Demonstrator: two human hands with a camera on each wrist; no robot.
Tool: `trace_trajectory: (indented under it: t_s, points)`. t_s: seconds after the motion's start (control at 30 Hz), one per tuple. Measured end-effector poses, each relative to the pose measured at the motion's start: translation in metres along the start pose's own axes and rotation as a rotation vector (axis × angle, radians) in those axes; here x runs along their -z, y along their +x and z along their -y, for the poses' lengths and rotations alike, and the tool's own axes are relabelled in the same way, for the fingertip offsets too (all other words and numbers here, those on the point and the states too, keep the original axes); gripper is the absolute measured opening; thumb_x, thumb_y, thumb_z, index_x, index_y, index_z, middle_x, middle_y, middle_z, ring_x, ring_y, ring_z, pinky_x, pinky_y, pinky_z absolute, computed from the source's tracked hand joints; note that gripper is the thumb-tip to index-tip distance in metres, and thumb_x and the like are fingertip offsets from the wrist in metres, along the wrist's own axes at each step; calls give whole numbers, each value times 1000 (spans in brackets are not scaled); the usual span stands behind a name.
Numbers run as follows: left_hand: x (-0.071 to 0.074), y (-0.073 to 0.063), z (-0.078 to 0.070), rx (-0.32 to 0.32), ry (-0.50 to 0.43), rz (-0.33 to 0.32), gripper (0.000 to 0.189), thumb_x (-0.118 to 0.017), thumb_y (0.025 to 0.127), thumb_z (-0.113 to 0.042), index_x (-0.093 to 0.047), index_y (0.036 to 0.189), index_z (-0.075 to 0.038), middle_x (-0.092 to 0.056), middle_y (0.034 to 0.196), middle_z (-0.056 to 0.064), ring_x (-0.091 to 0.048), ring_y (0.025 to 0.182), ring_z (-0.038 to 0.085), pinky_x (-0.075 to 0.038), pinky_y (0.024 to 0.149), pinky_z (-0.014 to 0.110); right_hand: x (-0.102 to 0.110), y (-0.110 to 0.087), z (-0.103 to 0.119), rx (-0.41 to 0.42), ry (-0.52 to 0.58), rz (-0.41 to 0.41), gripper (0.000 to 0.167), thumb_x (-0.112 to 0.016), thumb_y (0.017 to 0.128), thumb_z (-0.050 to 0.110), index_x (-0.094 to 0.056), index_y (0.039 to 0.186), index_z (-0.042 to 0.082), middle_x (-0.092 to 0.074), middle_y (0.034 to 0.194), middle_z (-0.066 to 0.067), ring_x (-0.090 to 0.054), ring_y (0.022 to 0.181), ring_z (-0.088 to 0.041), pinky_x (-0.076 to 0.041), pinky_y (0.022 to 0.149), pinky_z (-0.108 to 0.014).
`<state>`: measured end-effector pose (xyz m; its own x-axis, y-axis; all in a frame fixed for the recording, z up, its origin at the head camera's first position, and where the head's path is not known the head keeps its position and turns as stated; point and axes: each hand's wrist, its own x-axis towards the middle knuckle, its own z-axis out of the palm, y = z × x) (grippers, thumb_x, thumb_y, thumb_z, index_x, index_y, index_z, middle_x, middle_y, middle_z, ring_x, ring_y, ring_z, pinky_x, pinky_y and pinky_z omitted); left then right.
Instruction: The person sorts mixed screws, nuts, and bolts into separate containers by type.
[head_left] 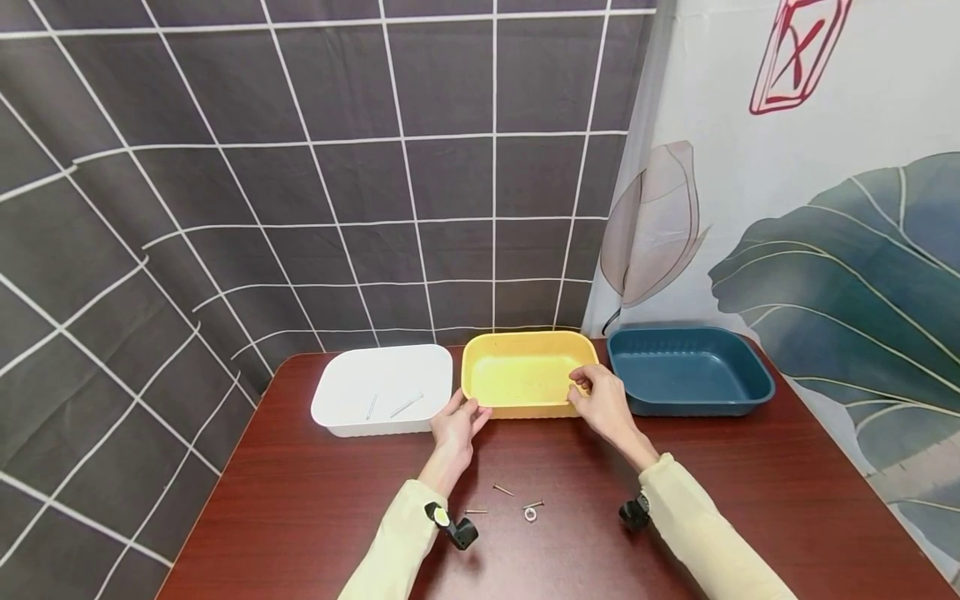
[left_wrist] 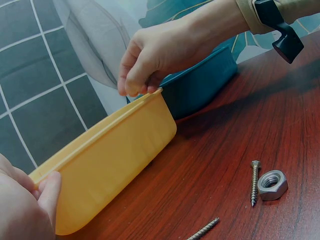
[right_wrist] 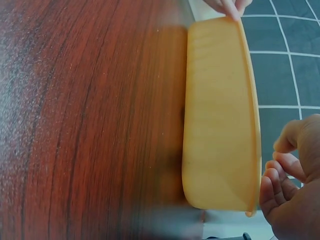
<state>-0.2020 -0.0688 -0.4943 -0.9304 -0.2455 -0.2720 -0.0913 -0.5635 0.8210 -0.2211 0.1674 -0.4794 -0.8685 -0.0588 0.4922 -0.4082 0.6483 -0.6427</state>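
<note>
A yellow plastic tray (head_left: pixel 525 412) sits on the table between two others. My left hand (head_left: pixel 456 423) grips its front left corner, thumb on the outer wall (left_wrist: pixel 110 160) and fingers at the rim. Over the front right corner is my right hand (head_left: pixel 602 402), fingers loosely bent beside the rim and nothing visible between thumb and forefinger. In the right wrist view that hand (right_wrist: pixel 295 180) overlaps the rim's near end. The part of the yellow tray's floor in view is bare. Closer to me lie several small screws (left_wrist: pixel 255 182) and one hex nut (left_wrist: pixel 273 186).
To the left stands a white tray (head_left: pixel 375 428) with two long thin screws (head_left: pixel 407 405) inside. A dark blue tray (head_left: pixel 693 408) is at the right. All rest on a reddish-brown wooden table (head_left: pixel 285 517), against a grey tiled-pattern curtain (head_left: pixel 450 175).
</note>
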Motion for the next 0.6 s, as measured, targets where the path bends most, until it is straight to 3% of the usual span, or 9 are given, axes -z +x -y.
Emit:
trace_trajectory:
  t_s: [0.33,0.6]
  points:
    - [1,0,0,4,-5,4,51,-52,92,17,-42,142,14,-57,100,16,-63,70,14,-62,79,32,5,-6,3,32,-4,-115,13,-66,78,-7,-69,90,-5,-59,80,-9,-55,73,-23,-47,63,-30]
    - [-1,1,0,10,-7,-9,51,-52,92,17,-43,142,14,-58,102,17,-63,69,13,-62,78,32,9,-18,8,75,27,-111,15,-70,77,-7,-69,91,-3,-60,80,-7,-56,70,-20,-48,60,-25]
